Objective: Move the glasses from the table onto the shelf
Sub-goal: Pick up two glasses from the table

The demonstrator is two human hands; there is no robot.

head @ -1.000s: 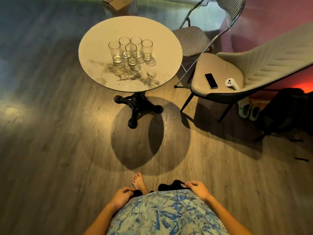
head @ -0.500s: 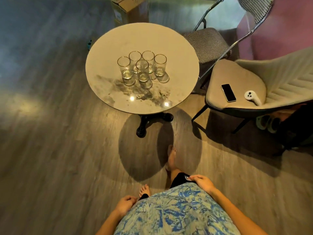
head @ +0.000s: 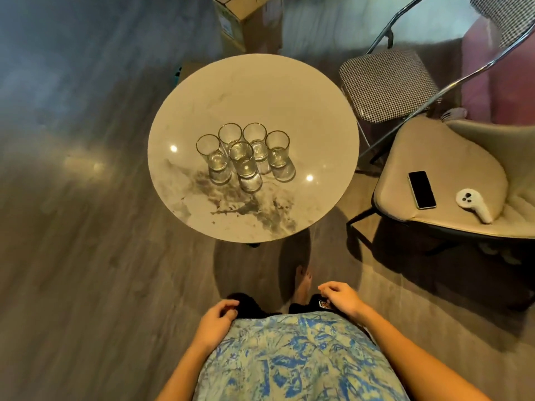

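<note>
Several clear glasses with gold rims [head: 244,150] stand upright in a tight cluster near the middle of a round marble table [head: 304,111]. The nearest glass [head: 243,160] is at the front of the cluster. My left hand [head: 215,321] hangs low by my hip, fingers loosely curled, holding nothing. My right hand [head: 340,298] is at the other hip, also loosely curled and empty. Both hands are well short of the table's near edge. No shelf is in view.
A beige armchair [head: 451,157] stands to the right with a phone [head: 421,190] and a white controller [head: 473,205] on its seat. A checked folding chair [head: 385,85] is behind it. A cardboard box [head: 249,21] sits beyond the table. Wooden floor lies to the left.
I have walked toward the table, so it now looms larger and closer below me. My hands stay by my hips, holding nothing.
</note>
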